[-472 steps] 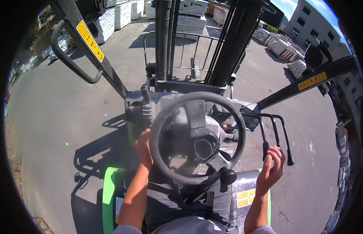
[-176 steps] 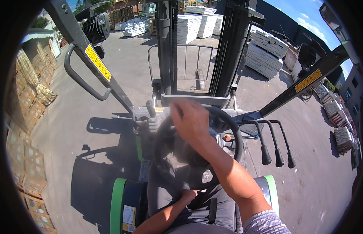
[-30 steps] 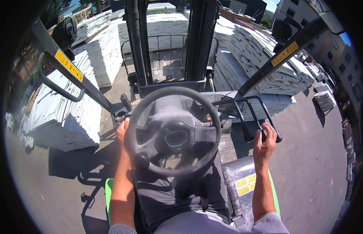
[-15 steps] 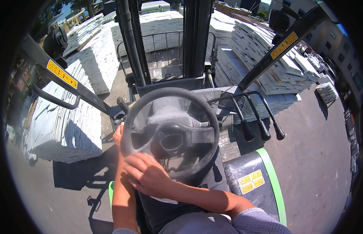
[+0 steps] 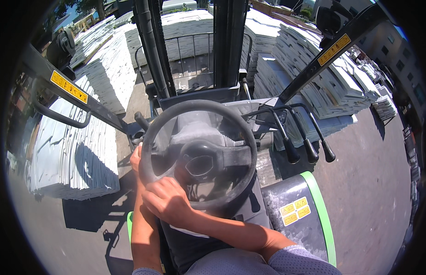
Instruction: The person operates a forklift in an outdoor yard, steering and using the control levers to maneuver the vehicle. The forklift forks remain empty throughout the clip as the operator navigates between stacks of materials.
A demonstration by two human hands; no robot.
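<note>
The grey steering wheel of a forklift stands in front of me. My left hand is at the outer left side of its rim, partly behind it. The fingers of that hand are hidden. Across my left forearm reaches my right arm, and my right hand lies over the lower left rim and the left forearm. Its fingers are curled in; what they close on, if anything, is hidden. A short dark lever sits just above the left hand. To the right of the wheel stand several black-knobbed levers, untouched.
Ahead rises the black mast with a barred load guard. Stacks of pale stone slabs stand to the left, ahead, and right. A grab handle is on the left post. A dark cover with a green edge is at right.
My right hand's fingers have curled in more, and that hand stays near the lower left rim. My left hand has barely moved. The surroundings have shifted slightly in view.
</note>
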